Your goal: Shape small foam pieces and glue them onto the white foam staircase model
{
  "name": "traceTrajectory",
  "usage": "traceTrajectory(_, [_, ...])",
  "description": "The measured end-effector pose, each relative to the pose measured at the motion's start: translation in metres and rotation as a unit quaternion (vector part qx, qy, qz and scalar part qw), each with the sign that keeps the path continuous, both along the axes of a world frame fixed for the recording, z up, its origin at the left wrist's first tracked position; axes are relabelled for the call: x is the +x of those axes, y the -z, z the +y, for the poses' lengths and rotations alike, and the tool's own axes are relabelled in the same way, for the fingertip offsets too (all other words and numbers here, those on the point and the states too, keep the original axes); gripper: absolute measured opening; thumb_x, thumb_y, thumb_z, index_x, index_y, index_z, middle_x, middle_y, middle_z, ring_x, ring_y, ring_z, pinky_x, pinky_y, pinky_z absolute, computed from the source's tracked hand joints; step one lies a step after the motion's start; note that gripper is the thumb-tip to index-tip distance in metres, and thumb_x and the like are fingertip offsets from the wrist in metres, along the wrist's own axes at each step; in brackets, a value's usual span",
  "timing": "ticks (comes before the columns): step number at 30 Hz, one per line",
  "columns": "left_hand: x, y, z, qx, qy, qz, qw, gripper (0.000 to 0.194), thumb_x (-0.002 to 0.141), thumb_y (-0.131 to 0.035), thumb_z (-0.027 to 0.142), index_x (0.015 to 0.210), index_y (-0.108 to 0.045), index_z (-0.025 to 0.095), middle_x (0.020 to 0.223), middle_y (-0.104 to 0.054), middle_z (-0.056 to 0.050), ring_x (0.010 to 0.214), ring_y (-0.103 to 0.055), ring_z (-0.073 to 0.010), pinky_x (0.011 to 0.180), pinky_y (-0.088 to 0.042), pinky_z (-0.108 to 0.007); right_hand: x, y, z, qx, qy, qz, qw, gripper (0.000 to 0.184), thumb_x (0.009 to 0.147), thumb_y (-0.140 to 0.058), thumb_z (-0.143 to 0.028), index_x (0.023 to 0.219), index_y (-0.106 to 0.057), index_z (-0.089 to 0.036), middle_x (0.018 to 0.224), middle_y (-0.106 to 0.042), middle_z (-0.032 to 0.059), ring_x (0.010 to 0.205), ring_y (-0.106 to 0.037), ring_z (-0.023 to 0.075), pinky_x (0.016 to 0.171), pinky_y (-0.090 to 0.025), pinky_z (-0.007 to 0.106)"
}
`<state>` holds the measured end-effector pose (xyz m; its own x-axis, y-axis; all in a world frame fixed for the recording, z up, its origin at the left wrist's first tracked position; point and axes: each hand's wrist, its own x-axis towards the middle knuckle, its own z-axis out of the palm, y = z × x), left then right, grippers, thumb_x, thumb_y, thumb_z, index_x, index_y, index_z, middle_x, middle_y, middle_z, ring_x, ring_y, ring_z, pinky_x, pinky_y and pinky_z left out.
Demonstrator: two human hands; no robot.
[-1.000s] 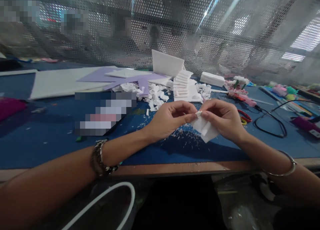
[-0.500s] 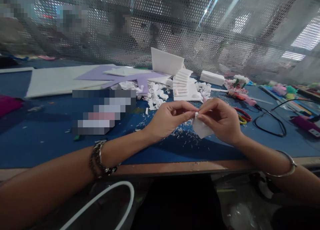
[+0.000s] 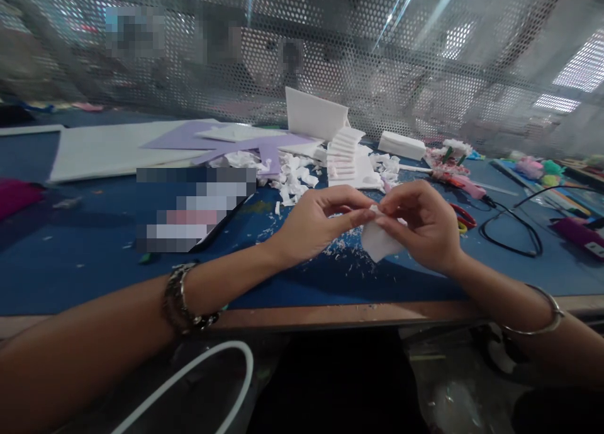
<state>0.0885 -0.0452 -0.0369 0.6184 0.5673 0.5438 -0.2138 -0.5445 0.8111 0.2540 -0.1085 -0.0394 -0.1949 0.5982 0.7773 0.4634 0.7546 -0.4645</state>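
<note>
A small thin white sheet [image 3: 381, 240], perhaps foam or paper, hangs between my two hands above the blue table top. My left hand [image 3: 321, 225] pinches its upper edge between thumb and fingertips. Close against those fingertips, my right hand [image 3: 419, 226] grips the same edge and covers part of the sheet. White shreds [image 3: 349, 248] lie scattered on the table below. Beyond the hands are a row of folded white pieces [image 3: 341, 154] and a heap of white scraps [image 3: 295, 176].
Farther left lie large white sheets [image 3: 104, 154] and purple sheets [image 3: 174, 137]. A phone-like device [image 3: 193, 223], its screen blurred, rests near my left forearm. To the right are scissors [image 3: 465, 217], a pink glue gun [image 3: 467, 185] with a black cable [image 3: 533, 245], and a purple object [image 3: 578, 236].
My right hand has shifted slightly right and its fingers have moved a little apart from the left ones. The white sheet now looks more rounded and bunched at its top edge.
</note>
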Motion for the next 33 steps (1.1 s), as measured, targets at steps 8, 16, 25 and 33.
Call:
traceTrajectory(8, [-0.001,-0.001,0.000,-0.038,-0.032,0.048,0.998,0.017,0.073,-0.062,0.028,0.079,-0.065,0.012,0.077,-0.067,-0.003,0.071,-0.058,-0.0100,0.066,-0.046,-0.019,0.007,-0.009,-0.001,0.164,0.068,-0.202,0.963,0.020,0.075,-0.058,-0.007,0.093,-0.058,-0.017,0.079,-0.061,0.0014,0.073,-0.055,0.0089,0.069,-0.047,0.023])
traceTrajectory(16, [0.002,0.003,0.002,-0.063,-0.014,0.054,0.996,0.021,0.072,-0.063,0.030,0.081,-0.066,0.012,0.077,-0.067,-0.004,0.071,-0.059,-0.0123,0.067,-0.047,-0.023,0.010,-0.011,-0.001,0.185,0.080,-0.243,0.949,0.016,0.077,-0.058,-0.012,0.091,-0.060,-0.019,0.083,-0.063,0.0031,0.077,-0.057,0.0117,0.072,-0.048,0.026])
traceTrajectory(25, [0.002,0.005,-0.002,0.006,-0.039,0.067,0.997,0.019,0.075,-0.060,0.029,0.081,-0.067,0.013,0.081,-0.067,-0.004,0.075,-0.059,-0.0130,0.070,-0.046,-0.021,0.006,-0.009,-0.001,0.133,0.097,-0.192,0.967,0.009,0.079,-0.054,-0.012,0.083,-0.056,-0.019,0.076,-0.059,0.0010,0.071,-0.055,0.0098,0.066,-0.046,0.024])
traceTrajectory(33, [0.003,0.008,-0.005,0.035,-0.032,0.043,0.998,0.019,0.075,-0.061,0.031,0.083,-0.067,0.014,0.081,-0.067,-0.003,0.075,-0.059,-0.0123,0.070,-0.046,-0.021,0.002,-0.008,-0.003,0.103,0.146,-0.162,0.970,0.002,0.079,-0.056,-0.018,0.080,-0.058,-0.019,0.069,-0.059,-0.0012,0.062,-0.052,0.0079,0.059,-0.042,0.021])
